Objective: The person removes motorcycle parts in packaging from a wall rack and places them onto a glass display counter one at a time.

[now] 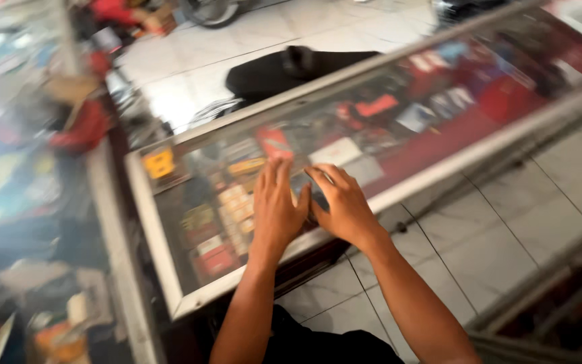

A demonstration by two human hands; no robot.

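**Both hands flat on the glass case**

The left hand (276, 205) lies palm-down on the glass surface (399, 145), its grip wide, fingers spread and holding nothing. Just beside it, thumbs nearly touching, the right hand (343, 205) rests the same way, grip wide and empty. Under the glass below the fingers sit blurred small boxes (236, 205). Beyond them, a black bag (284, 71) lies on the tiled floor (190, 57).

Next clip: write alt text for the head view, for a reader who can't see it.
Both hands, left hand and right hand, rest side by side, palms down, on the glass top of a display counter with a pale metal frame. Under the glass lie blurred small boxes and packets; a white tiled floor surrounds it.
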